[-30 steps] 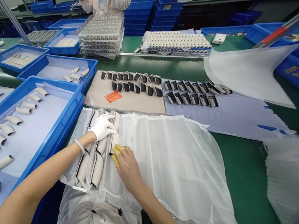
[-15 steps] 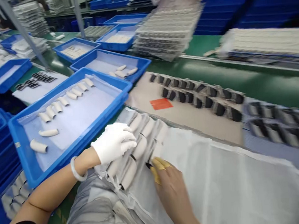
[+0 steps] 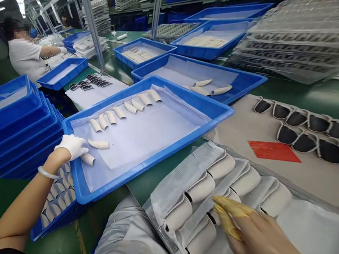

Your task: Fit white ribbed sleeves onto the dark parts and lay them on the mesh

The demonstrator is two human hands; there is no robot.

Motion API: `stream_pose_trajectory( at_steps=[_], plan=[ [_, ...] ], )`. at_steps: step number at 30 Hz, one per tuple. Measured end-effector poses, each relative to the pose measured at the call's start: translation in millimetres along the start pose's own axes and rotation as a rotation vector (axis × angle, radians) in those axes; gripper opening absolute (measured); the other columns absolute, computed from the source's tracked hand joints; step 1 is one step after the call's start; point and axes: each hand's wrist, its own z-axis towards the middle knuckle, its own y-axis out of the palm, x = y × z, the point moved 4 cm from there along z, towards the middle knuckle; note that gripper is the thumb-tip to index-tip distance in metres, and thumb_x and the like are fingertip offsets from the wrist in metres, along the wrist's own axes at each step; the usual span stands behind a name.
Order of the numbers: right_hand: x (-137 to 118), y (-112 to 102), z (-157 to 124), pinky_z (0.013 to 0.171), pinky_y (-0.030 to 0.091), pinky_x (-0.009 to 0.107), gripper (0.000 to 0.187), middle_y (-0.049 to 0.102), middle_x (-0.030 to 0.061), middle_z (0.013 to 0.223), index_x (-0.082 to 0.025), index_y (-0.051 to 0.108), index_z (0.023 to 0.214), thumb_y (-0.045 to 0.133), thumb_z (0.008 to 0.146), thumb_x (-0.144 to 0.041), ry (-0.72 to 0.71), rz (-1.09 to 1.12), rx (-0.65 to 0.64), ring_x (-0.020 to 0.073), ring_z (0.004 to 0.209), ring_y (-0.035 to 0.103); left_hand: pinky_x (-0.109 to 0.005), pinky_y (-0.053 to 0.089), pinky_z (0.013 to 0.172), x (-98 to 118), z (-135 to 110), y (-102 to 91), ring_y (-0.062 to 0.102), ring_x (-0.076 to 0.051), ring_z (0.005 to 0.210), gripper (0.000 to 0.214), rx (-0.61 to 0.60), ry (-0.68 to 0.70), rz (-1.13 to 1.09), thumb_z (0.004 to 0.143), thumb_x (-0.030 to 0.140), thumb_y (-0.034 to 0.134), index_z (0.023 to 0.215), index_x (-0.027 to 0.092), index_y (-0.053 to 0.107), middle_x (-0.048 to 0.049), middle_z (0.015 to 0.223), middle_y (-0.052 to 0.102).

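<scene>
Stacked trays [image 3: 17, 136] & co-worker [image 3: 24, 56] show factory wkshp.

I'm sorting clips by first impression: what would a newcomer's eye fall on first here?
The big blue tray in the middle, with cream curved pieces inside and the white-gloved left hand at its left end. Then the bright red card at right, beside the dark-faced pieces.

Green floor [image 3: 5, 198], green bench [image 3: 117, 58]
Lights [image 3: 20, 6] glow at upper left; 2 posts [image 3: 93, 33] rise; the floor has a yellow line [image 3: 81, 241].
</scene>
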Motion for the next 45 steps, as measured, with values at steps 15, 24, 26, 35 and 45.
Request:
stream_pose_trajectory(
  at_steps=[15, 24, 26, 35, 45],
  plan=[
    [-143, 161, 264, 0.078, 0.052, 0.037, 0.022, 0.064, 0.0072, 0.105, -0.014, 0.059, 0.109, 0.053, 0.092, -0.026, -0.022, 0.36, -0.538, 0.0189, 0.09, 0.063, -0.03, 0.05, 0.079, -17, -9, 10.5, 0.064, -0.02, 0.09, 0.036, 0.057, 0.04, -0.447, 0.082, 0.037, 0.051, 0.111, 0.017, 0.061, -0.0083, 0.104, 0.068],
    [-184, 214, 302, 0.085, 0.051, 0.044, 0.031, 0.058, 0.0095, 0.119, -0.015, 0.056, 0.117, 0.056, 0.091, -0.03, 0.161, 0.279, -0.569, 0.0227, 0.102, 0.059, -0.024, 0.042, 0.041, -24, -42, 0.4, 0.049, -0.008, 0.038, 0.019, 0.237, 0.032, -1.409, 0.074, 0.034, 0.067, 0.082, 0.016, 0.066, -0.0025, 0.072, 0.067],
    [-181, 210, 298, 0.086, 0.05, 0.044, 0.031, 0.058, 0.0098, 0.12, -0.015, 0.056, 0.117, 0.057, 0.09, -0.03, 0.186, 0.299, -0.578, 0.023, 0.103, 0.059, -0.026, 0.048, 0.047, -21, -43, 2.5, 0.059, -0.013, 0.048, 0.02, 0.247, 0.063, -1.492, 0.073, 0.033, 0.069, 0.083, 0.015, 0.066, -0.0052, 0.076, 0.071],
    [-128, 112, 237, 0.081, 0.051, 0.037, 0.034, 0.064, 0.0142, 0.107, -0.01, 0.054, 0.119, 0.054, 0.088, -0.024, 0.296, 0.692, -0.597, 0.0239, 0.094, 0.063, -0.024, 0.046, 0.048, 17, -53, 6.9, 0.053, -0.007, 0.043, 0.026, 0.119, 0.132, -1.675, 0.077, 0.029, 0.067, 0.098, 0.015, 0.062, 0.0011, 0.068, 0.064],
    [-127, 43, 113, 0.072, 0.057, 0.036, 0.04, 0.064, 0.0036, 0.089, -0.018, 0.059, 0.093, 0.073, 0.068, -0.046, 0.903, 1.739, -0.769, 0.0223, 0.081, 0.068, -0.026, 0.049, 0.048, 78, -80, 5.6, 0.054, -0.009, 0.048, 0.032, 0.033, 0.15, -1.581, 0.07, 0.025, 0.07, 0.1, 0.018, 0.064, -0.0026, 0.081, 0.066]
  ],
)
